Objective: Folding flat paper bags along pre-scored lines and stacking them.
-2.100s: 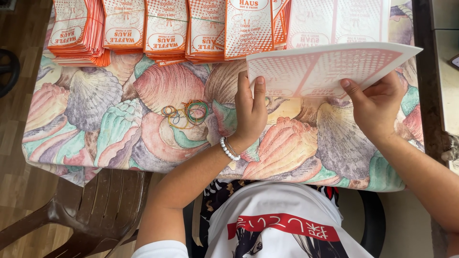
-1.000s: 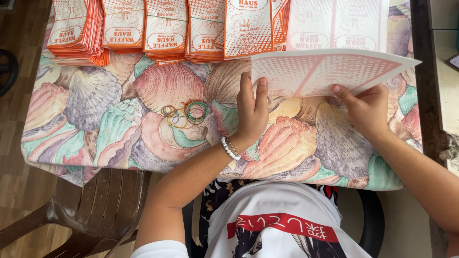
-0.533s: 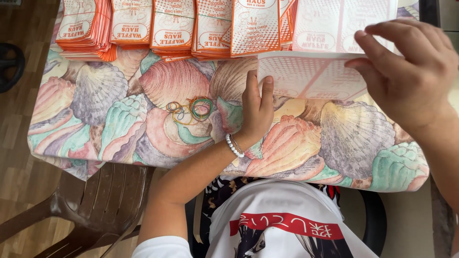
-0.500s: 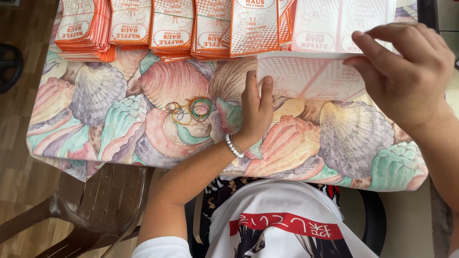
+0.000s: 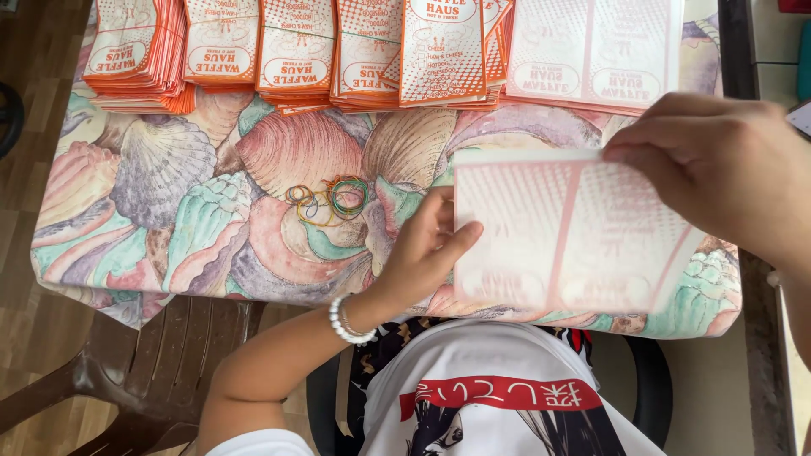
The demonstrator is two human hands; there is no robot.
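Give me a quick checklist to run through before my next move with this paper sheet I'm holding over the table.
1. Left hand on the printed paper sheet: ok, fingers at its left edge.
2. Right hand on the sheet: ok, it pinches the top right corner.
3. Sheet flat and unfolded: cannot tell, it is motion-blurred.
4. Rubber bands within reach: ok, a loose pile on the seashell tablecloth, left of the left hand.
5. Stacks of orange printed paper out of the way: ok, lined along the far edge, apart from the sheet.
6. Flat pile of unfolded sheets at hand: ok, just beyond the held sheet.
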